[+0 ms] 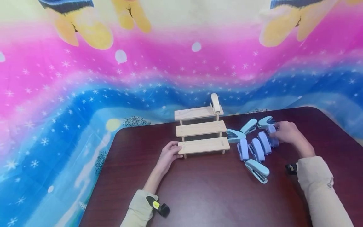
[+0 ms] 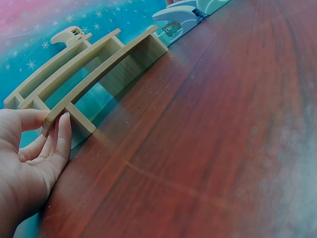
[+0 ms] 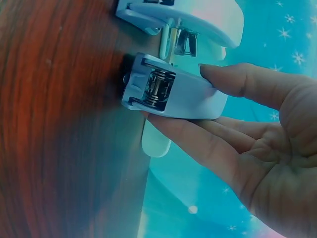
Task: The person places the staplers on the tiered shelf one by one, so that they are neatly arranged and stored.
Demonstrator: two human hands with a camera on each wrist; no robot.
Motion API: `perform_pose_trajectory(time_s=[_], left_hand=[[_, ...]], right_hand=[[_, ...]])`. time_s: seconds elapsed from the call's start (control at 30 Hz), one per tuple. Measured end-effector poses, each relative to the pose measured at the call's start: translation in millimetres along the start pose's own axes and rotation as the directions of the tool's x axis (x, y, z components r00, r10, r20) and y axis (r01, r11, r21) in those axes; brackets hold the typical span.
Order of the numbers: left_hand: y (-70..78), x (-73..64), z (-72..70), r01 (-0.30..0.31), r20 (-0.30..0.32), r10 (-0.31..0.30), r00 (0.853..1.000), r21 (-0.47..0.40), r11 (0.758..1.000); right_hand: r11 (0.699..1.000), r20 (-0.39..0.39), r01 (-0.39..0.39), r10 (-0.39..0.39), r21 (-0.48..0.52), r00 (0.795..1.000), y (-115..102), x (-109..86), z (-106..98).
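A three-tier wooden step rack (image 1: 202, 145) stands on the table. My left hand (image 1: 169, 154) pinches the left end of its lowest step, thumb on top and fingers below, as the left wrist view shows. On the right, my right hand (image 1: 290, 135) grips a lavender stapler (image 3: 190, 96) between thumb and fingers, at the far end of a row of lavender staplers (image 1: 264, 143). A cream stapler (image 1: 215, 103) rests at the right end of the top step. The middle and lowest steps are bare.
Mint staplers lie around the row: one (image 1: 235, 135) beside the rack, one (image 1: 249, 126) behind, one (image 1: 266, 122) by my right hand, and another (image 1: 257, 170) in front. A printed cloth (image 1: 158, 78) hangs behind the dark wooden table (image 1: 210, 192).
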State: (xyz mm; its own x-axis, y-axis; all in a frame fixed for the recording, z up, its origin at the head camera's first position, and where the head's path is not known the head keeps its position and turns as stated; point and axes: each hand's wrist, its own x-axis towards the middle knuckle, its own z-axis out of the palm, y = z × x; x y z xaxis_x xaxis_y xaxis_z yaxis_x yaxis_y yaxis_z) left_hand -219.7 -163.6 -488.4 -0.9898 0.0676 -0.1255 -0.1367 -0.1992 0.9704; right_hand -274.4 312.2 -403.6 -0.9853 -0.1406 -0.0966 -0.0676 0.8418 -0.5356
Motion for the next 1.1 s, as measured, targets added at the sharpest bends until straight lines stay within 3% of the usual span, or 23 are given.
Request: perform_pose_trajectory(time_s=[0.3,0.6,0.8,1.1], left_hand=[[1.6,0.5,1.9,0.001,0.012,-0.001,1.000,0.022,1.000],[1.1,-1.5,0.4,0.006,-0.010,-0.006,1.000,0.014,1.000],[-0.8,-1.7,1.0,0.006,-0.002,-0.006,1.000,0.014,1.000],[0.0,-0.6,-0.5,0.004,-0.005,-0.004,1.000,0.007,1.000]], right_hand=[[0.998,-0.135,0.019,-0.012,0.052,0.991,-10.0,-14.2,-11.2],[0.986,-0.311,0.073,-0.024,0.147,0.950,-55.7,-21.9,-28.3],[0.960,-0.361,0.103,-0.001,0.262,0.932,-81.3,-26.3,-30.3],[0.899,-0.427,0.125,0.074,0.420,0.901,-101.8,-26.6,-30.1]])
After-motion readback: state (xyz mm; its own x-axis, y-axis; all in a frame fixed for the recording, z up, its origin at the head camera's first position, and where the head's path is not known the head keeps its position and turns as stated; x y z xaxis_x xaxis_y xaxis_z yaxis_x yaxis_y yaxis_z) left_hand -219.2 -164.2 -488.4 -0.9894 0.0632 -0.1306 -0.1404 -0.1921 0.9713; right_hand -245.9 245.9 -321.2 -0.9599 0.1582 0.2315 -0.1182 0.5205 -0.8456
